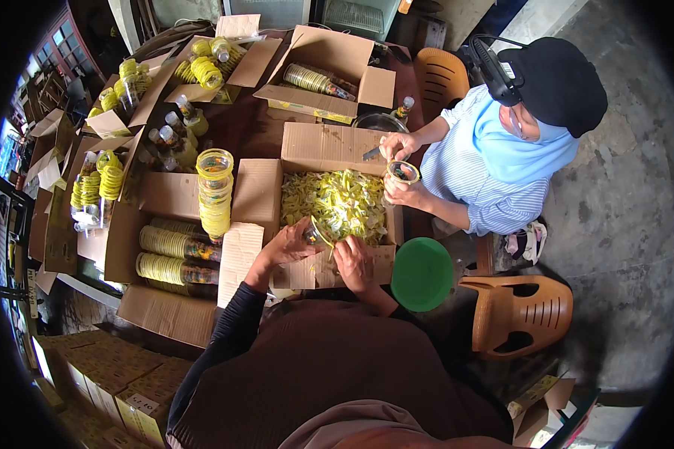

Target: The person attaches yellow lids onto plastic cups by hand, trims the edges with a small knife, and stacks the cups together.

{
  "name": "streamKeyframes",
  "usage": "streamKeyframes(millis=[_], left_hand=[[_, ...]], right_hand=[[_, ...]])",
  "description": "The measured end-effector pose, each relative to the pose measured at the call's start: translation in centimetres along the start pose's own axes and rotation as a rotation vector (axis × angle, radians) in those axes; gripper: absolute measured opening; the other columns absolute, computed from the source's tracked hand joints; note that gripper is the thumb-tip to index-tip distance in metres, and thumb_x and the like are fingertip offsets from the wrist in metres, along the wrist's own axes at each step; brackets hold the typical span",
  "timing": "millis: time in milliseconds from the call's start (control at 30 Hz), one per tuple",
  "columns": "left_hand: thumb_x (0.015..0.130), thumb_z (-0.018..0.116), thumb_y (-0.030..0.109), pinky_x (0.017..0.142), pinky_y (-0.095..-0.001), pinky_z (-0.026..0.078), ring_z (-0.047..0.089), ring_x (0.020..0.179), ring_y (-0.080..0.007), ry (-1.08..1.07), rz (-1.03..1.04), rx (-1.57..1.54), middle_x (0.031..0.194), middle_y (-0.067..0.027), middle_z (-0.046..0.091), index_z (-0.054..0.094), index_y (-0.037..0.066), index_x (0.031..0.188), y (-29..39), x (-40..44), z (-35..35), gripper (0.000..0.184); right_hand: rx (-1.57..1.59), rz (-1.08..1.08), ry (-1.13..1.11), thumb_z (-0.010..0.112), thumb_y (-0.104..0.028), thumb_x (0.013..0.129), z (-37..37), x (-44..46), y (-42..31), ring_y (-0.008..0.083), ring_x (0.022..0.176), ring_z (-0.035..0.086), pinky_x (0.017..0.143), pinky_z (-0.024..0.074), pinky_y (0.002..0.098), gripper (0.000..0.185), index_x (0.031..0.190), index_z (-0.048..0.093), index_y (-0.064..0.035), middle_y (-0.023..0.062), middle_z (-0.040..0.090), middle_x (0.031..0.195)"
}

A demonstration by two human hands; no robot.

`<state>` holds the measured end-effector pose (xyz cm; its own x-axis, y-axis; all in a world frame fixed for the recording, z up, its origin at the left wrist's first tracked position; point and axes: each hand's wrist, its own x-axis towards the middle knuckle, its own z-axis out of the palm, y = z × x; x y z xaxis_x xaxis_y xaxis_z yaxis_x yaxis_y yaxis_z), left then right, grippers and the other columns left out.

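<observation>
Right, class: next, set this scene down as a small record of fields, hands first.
left hand: holds a clear plastic cup with a yellow rim
right hand: at the cup's rim, contact unclear
co-worker's hands: at another clear round cup
middle: open brown cardboard box of loose yellow scraps
left of box: tall stack of yellow-rimmed clear cups
right of box: round green plastic basin

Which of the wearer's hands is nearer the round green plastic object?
Right: the right hand sits left of the green object in view, not touching; the left hand is farther left.
</observation>
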<state>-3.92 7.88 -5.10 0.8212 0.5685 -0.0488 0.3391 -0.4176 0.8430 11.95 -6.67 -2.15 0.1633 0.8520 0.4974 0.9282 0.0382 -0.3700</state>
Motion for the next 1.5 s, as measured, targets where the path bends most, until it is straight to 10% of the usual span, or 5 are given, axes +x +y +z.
streamKeyframes(millis=[267,500,733,1233,1500], left_hand=[[0.079,0.082,0.029,0.108,-0.0356,0.038,0.035,0.136,-0.0227,-0.101,-0.024,-0.988,0.148,-0.0195,0.033,0.016,-0.006,0.148,-1.4,-2.0,0.3,0.102],[0.078,0.081,0.032,0.1,-0.0352,0.043,0.052,0.122,-0.0271,-0.011,0.021,-0.254,0.127,-0.0179,0.054,0.037,-0.006,0.137,1.8,-0.7,-1.8,0.083],[0.083,0.071,0.047,0.076,-0.0405,0.05,0.064,0.09,-0.0355,0.202,0.321,0.258,0.1,-0.0168,0.065,0.048,-0.001,0.124,3.1,-1.2,-2.0,0.067],[0.081,0.075,0.04,0.067,-0.0351,0.047,0.056,0.071,-0.0206,-0.065,0.053,-0.207,0.082,-0.0152,0.061,0.053,-0.002,0.118,2.8,-1.5,-1.5,0.06],[0.074,0.082,0.039,0.077,-0.0374,0.053,0.067,0.089,-0.0331,0.15,0.189,0.01,0.104,-0.0218,0.065,0.041,-0.004,0.132,1.2,-1.4,0.1,0.083]], right_hand=[[0.187,0.206,-0.003,0.069,-0.007,0.079,-0.5,0.3,2.3,0.027,0.069,0.06,0.061,0.0483,0.0369,0.009,0.086,0.064,-0.0057,0.0083,0.056,0.079],[0.392,0.306,0.059,0.069,-0.005,0.079,-2.7,0.9,1.1,0.0262,0.067,0.06,0.06,0.0474,0.0356,0.011,0.089,0.066,-0.0058,0.0078,0.058,0.078],[0.059,-0.047,-0.085,0.071,-0.007,0.076,-4.1,1.5,0.2,0.0225,0.079,0.059,0.069,0.0501,0.0349,0.013,0.089,0.069,-0.009,0.004,0.056,0.08],[-0.086,-0.253,-0.175,0.065,-0.011,0.079,-2.7,0.9,1.5,0.0214,0.086,0.058,0.072,0.05,0.0362,0.007,0.083,0.06,-0.009,0.0045,0.052,0.087],[0.203,0.066,-0.146,0.069,-0.008,0.079,-4.3,2.3,0.6,0.0246,0.075,0.061,0.066,0.0503,0.0362,0.006,0.085,0.066,-0.0077,0.0057,0.056,0.08]])
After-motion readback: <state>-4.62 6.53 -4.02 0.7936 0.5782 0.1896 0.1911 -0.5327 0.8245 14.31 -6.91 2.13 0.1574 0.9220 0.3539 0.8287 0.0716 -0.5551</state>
